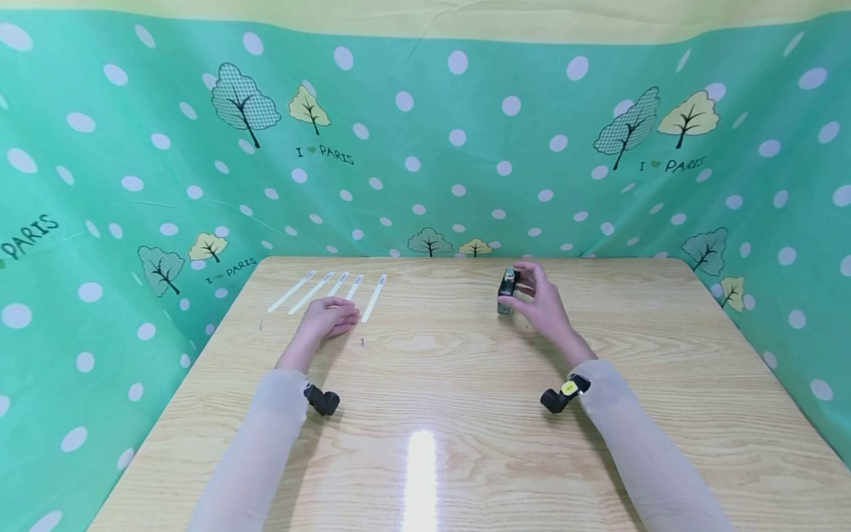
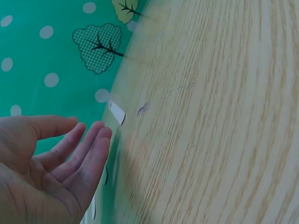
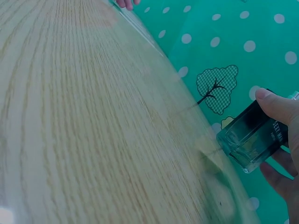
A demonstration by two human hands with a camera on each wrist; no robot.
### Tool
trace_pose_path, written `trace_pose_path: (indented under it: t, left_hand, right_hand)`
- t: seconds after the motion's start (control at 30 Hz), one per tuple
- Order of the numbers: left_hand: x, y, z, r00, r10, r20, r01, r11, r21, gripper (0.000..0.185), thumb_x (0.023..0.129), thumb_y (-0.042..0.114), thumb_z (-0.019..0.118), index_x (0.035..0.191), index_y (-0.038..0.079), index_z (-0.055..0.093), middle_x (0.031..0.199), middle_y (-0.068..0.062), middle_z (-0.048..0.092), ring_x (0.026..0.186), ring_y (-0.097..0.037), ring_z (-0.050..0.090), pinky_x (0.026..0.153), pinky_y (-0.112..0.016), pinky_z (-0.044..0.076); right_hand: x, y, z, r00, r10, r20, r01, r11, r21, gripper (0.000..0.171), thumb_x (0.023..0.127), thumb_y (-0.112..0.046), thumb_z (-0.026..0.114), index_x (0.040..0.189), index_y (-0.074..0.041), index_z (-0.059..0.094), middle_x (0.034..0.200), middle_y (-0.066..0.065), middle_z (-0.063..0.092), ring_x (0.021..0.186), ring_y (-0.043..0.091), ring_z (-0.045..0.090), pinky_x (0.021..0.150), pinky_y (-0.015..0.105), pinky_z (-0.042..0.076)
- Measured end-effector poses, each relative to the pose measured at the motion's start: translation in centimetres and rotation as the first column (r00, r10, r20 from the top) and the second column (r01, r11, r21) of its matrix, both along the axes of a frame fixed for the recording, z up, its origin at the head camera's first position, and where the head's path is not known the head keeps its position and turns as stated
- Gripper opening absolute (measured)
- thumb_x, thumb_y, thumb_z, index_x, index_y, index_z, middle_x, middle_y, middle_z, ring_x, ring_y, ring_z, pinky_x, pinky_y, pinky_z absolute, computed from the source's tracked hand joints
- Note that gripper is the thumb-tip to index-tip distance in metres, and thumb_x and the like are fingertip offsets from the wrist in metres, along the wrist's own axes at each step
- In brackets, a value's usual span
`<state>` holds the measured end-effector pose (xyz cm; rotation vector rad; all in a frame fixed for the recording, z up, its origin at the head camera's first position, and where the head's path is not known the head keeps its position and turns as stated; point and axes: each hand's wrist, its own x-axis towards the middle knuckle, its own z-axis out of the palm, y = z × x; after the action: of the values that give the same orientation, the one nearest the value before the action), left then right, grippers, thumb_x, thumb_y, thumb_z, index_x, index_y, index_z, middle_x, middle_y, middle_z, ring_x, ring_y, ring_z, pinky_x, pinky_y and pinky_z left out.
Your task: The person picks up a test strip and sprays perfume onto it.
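My right hand [image 1: 540, 295] grips a small dark glass bottle [image 1: 507, 291] with a silver cap, standing on the wooden table [image 1: 465, 414] right of centre. In the right wrist view the bottle [image 3: 252, 137] shows a thick clear base, with my thumb [image 3: 276, 103] on its side. My left hand [image 1: 330, 318] rests on the table with fingers straight and relaxed, beside a row of several white paper strips [image 1: 332, 291]. In the left wrist view the left hand [image 2: 56, 161] holds nothing, and one strip end [image 2: 117, 112] lies just past its fingertips.
A green dotted cloth with trees [image 1: 425, 148] walls the table at the back and both sides. Black wrist cameras [image 1: 323, 400] [image 1: 561, 393] sit on both forearms. A bright glare streak [image 1: 421, 480] lies on the near table.
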<state>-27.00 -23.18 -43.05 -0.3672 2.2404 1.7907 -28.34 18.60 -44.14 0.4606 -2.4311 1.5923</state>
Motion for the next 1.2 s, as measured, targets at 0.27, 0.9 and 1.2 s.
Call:
trace_pose_path:
  t: [0.27, 0.9, 1.2]
  left_hand:
    - [0.1, -0.1, 0.2, 1.000, 0.011, -0.008, -0.011, 1.000, 0.004, 0.040, 0.100, 0.013, 0.060, 0.134, -0.005, 0.051, 0.131, -0.019, 0.065, 0.110, -0.019, 0.071, 0.103, -0.034, 0.055]
    - [0.1, 0.0, -0.1, 1.000, -0.007, -0.015, 0.007, 1.000, 0.011, 0.041, 0.100, 0.015, 0.059, 0.135, -0.005, 0.050, 0.129, -0.016, 0.067, 0.098, -0.010, 0.072, 0.102, -0.033, 0.056]
    - [0.1, 0.2, 0.1, 1.000, -0.018, -0.021, 0.018, 1.000, 0.020, 0.043, 0.100, 0.015, 0.058, 0.137, -0.005, 0.049, 0.137, -0.021, 0.060, 0.109, -0.018, 0.070, 0.107, -0.037, 0.052]
  right_hand:
    - [1.3, -0.4, 1.5, 0.999, 0.014, 0.048, -0.015, 1.000, 0.025, 0.073, 0.084, -0.006, 0.078, 0.142, 0.003, 0.036, 0.142, 0.030, 0.051, 0.130, 0.044, 0.053, 0.112, 0.051, 0.046]
    - [2.1, -0.7, 2.1, 0.988, 0.058, 0.141, -0.058, 0.998, -0.010, 0.076, 0.084, -0.001, 0.076, 0.145, 0.007, 0.032, 0.148, 0.030, 0.042, 0.136, 0.046, 0.046, 0.114, 0.053, 0.043]
    - [0.4, 0.1, -0.5, 0.989, 0.057, 0.140, -0.051, 0.998, -0.048, 0.077, 0.084, -0.004, 0.077, 0.147, 0.002, 0.032, 0.151, 0.027, 0.042, 0.138, 0.043, 0.044, 0.115, 0.049, 0.043]
